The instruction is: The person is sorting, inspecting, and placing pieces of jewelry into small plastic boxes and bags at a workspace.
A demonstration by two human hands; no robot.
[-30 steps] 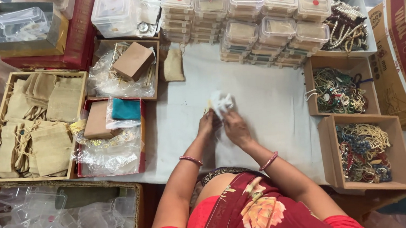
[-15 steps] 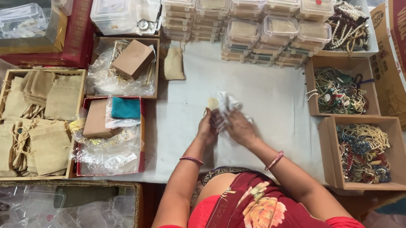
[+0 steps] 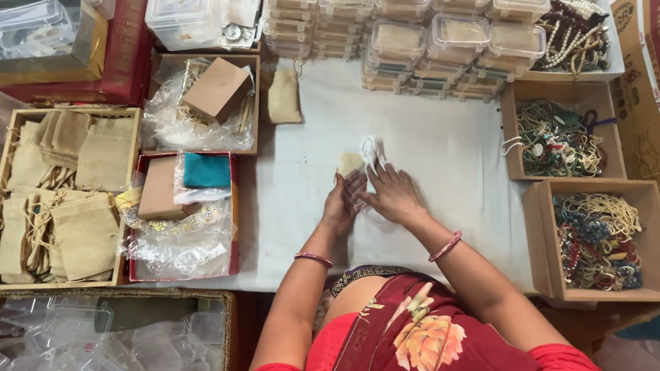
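Far left, at 9 o'clock: shallow wooden tray of tan burlap drawstring pouches (image 3: pixel 57 200), stacked flat and overlapping.

At 7 o'clock: brown box of clear plastic lidded cases (image 3: pixel 81 367), loosely heaped.

Left of centre: red-rimmed tray (image 3: pixel 230 219) holding a flat brown card box, a teal cloth piece in clear wrap and crumpled cellophane. Above it, at 11 o'clock: open brown carton with a small brown card box (image 3: pixel 216 90) lying on plastic bags.

Single tan burlap pouch (image 3: pixel 284 97) lying alone on the white-covered tabletop (image 3: pixel 440 151), just below the stacks.

Centre: left hand (image 3: pixel 345 202), fingers curled, pinching a small tan fabric pouch (image 3: pixel 350 162) at its lower edge. Right hand (image 3: pixel 392 194), touching the left, fingers extended onto a crumpled white paper wrap (image 3: pixel 371 151) that lies against the pouch; whether it grips the wrap cannot be told. Both items rest on the tabletop at 12 o'clock of the hands.

At 12 to 1 o'clock: stacked clear plastic lidded containers (image 3: pixel 444 25), several rows deep.

Right, at 3 o'clock: two open brown cardboard boxes of mixed bead necklaces (image 3: pixel 555 139), one below the other.
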